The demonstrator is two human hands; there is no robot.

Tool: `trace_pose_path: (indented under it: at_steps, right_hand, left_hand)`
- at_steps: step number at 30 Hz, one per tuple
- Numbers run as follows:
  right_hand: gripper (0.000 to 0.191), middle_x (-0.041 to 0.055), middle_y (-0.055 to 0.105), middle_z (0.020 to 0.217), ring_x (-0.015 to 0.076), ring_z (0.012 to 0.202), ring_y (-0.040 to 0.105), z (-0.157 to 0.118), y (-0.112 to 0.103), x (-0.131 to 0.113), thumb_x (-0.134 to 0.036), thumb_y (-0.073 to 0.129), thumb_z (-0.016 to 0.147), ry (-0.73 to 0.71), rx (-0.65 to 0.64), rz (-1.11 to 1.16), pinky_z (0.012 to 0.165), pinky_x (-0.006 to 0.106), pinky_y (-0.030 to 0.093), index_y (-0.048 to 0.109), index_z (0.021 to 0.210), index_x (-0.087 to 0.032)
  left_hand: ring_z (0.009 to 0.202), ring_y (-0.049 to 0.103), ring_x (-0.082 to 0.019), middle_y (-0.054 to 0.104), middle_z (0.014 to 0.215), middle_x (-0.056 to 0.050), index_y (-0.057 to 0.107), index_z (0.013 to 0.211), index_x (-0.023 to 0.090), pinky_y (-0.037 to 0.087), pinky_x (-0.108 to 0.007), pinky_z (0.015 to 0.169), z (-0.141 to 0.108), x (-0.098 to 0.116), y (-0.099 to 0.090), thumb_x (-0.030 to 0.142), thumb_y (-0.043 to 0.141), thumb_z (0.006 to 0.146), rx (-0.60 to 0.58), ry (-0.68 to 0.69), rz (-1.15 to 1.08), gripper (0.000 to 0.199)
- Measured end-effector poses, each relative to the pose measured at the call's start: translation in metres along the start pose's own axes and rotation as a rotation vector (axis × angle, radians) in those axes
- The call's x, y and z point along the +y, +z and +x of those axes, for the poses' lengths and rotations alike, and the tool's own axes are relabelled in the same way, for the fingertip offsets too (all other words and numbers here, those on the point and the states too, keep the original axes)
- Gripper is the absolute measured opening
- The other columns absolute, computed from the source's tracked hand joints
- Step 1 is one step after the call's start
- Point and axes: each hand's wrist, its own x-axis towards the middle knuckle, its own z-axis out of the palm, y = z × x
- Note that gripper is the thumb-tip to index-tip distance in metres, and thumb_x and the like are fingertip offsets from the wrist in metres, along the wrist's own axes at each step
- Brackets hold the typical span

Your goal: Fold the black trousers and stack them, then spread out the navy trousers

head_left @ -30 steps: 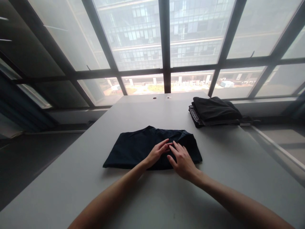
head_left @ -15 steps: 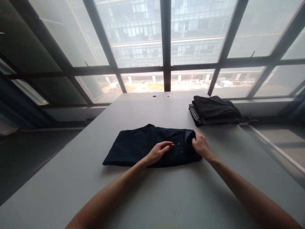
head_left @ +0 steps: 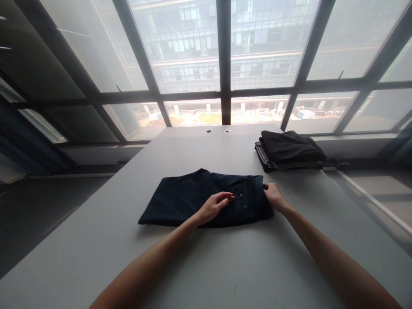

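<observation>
From the head-worn view, folded navy trousers (head_left: 180,204) lie flat near the middle of a pale gray tabletop (head_left: 206,262). The left hand (head_left: 214,207) rests on them, fingers loosely together and gripping nothing, just beside a small button (head_left: 241,195). The right hand (head_left: 274,197) meets the trousers' right edge – whether it has hold of the cloth cannot be told. Farther along, a stack of dark folded clothes (head_left: 289,150) sits near a large gridded window (head_left: 225,51).

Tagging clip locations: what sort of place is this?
Likely an upper-floor office or workroom: a long grey table, floor-to-ceiling dark-framed windows, and a multi-storey glass office block outside.
</observation>
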Motion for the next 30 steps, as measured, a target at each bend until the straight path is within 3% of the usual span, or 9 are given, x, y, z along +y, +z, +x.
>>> trace_pose_path:
  at_steps: [6, 9, 12, 15, 18, 20, 23, 26, 30]
  right_hand:
    - [0.044, 0.0044, 0.071, 0.082, 0.0193, 0.073, 0.061, -0.01, 0.007, -0.027, -0.054, 0.062, 0.079, -0.087, -0.032, 0.139, 0.062, 0.026, 0.046, 0.073, 0.088, -0.013]
    - [0.041, 0.0034, 0.071, 0.082, 0.0182, 0.072, 0.061, -0.017, 0.026, -0.05, -0.052, 0.064, 0.081, -0.09, -0.113, 0.303, 0.064, 0.027, 0.047, 0.073, 0.095, -0.015]
    - [0.037, 0.0026, 0.069, 0.077, 0.0167, 0.067, 0.059, -0.023, 0.058, -0.071, -0.05, 0.061, 0.083, -0.111, -0.165, 0.266, 0.061, 0.026, 0.046, 0.073, 0.09, -0.015]
    - [0.028, 0.0023, 0.066, 0.069, 0.0169, 0.066, 0.059, -0.028, 0.096, -0.084, -0.04, 0.059, 0.082, -0.157, -0.178, 0.118, 0.063, 0.027, 0.045, 0.071, 0.075, -0.016]
    - [0.015, 0.0032, 0.071, 0.076, 0.0206, 0.078, 0.063, -0.033, 0.128, -0.089, -0.025, 0.059, 0.075, -0.181, -0.185, 0.064, 0.076, 0.032, 0.049, 0.073, 0.074, -0.019]
    - [0.023, 0.0031, 0.074, 0.087, 0.0222, 0.089, 0.066, -0.035, 0.14, -0.09, -0.017, 0.056, 0.071, -0.207, -0.221, 0.087, 0.086, 0.034, 0.05, 0.075, 0.082, -0.022]
    - [0.039, 0.004, 0.075, 0.098, 0.0221, 0.096, 0.068, -0.036, 0.142, -0.086, -0.015, 0.051, 0.067, -0.17, -0.3, 0.319, 0.093, 0.037, 0.052, 0.073, 0.098, -0.022]
    - [0.037, 0.0082, 0.072, 0.101, 0.023, 0.093, 0.069, -0.034, 0.132, -0.075, -0.017, 0.046, 0.071, -0.089, -0.131, 0.473, 0.085, 0.04, 0.057, 0.068, 0.101, -0.018]
    - [0.035, 0.0114, 0.064, 0.112, 0.0235, 0.106, 0.062, -0.034, 0.123, -0.056, -0.015, 0.045, 0.077, -0.297, 0.177, 0.202, 0.091, 0.04, 0.054, 0.065, 0.106, -0.018]
  left_hand:
    - [0.122, 0.062, -0.03, 0.067, 0.132, -0.016, 0.059, 0.139, 0.02, 0.047, -0.044, 0.103, 0.0, 0.003, -0.001, 0.049, 0.072, 0.088, -0.047, -0.005, -0.055, 0.06]
    - [0.123, 0.061, -0.029, 0.061, 0.14, -0.016, 0.046, 0.151, 0.023, 0.047, -0.043, 0.103, -0.002, 0.006, -0.003, 0.052, 0.067, 0.091, -0.055, -0.047, -0.169, 0.069]
    - [0.123, 0.062, -0.03, 0.062, 0.14, -0.015, 0.039, 0.155, 0.025, 0.048, -0.043, 0.102, -0.006, 0.005, -0.005, 0.057, 0.065, 0.09, -0.029, -0.069, -0.34, 0.076]
    - [0.119, 0.064, -0.032, 0.067, 0.131, -0.015, 0.051, 0.147, 0.02, 0.052, -0.039, 0.096, -0.01, 0.003, -0.008, 0.061, 0.07, 0.085, 0.063, -0.118, -0.457, 0.076]
    - [0.109, 0.069, -0.031, 0.073, 0.118, -0.015, 0.062, 0.134, 0.016, 0.056, -0.036, 0.09, -0.013, 0.005, -0.011, 0.056, 0.076, 0.082, 0.204, -0.223, -0.497, 0.067]
    - [0.1, 0.072, -0.03, 0.076, 0.108, -0.015, 0.065, 0.128, 0.014, 0.059, -0.036, 0.085, -0.013, 0.008, -0.013, 0.054, 0.074, 0.084, 0.315, -0.305, -0.52, 0.06]
    - [0.087, 0.075, -0.027, 0.077, 0.099, -0.014, 0.067, 0.122, 0.014, 0.061, -0.037, 0.079, -0.011, 0.009, -0.015, 0.048, 0.071, 0.089, 0.417, -0.391, -0.572, 0.049]
    - [0.083, 0.076, -0.026, 0.078, 0.097, -0.013, 0.066, 0.12, 0.013, 0.062, -0.038, 0.079, -0.007, 0.007, -0.013, 0.032, 0.074, 0.088, 0.462, -0.363, -0.58, 0.037]
    - [0.081, 0.076, -0.026, 0.078, 0.096, -0.015, 0.066, 0.115, 0.011, 0.063, -0.038, 0.078, -0.001, 0.005, -0.006, 0.018, 0.071, 0.088, 0.535, -0.335, -0.55, 0.028]
